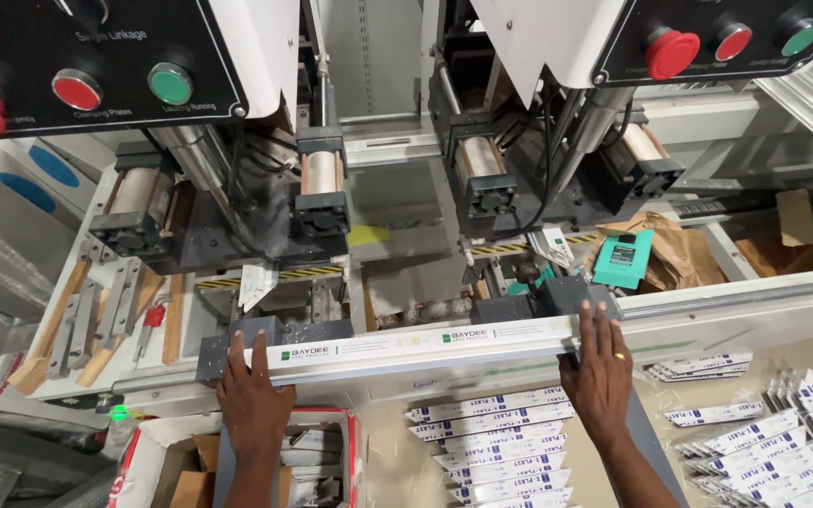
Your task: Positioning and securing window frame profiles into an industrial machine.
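Note:
A long white plastic profile bar (406, 346) with a protective film lies across the front of a twin-head machine, resting against dark clamp blocks. My left hand (252, 395) presses flat on the bar's left part, fingers spread over its top edge. Further right, my right hand (600, 369), with a ring on one finger, grips the bar's right part, fingers reaching over the top next to a dark block (568, 293). The bar runs on to the right as a long rail (755, 292).
Two black control panels with red and green buttons (77, 89) (672, 52) hang above. Short white profile pieces (501, 442) lie in rows below, more at the right (783, 452). A teal device (625, 258) sits on crumpled brown paper. A cardboard box (190, 470) stands lower left.

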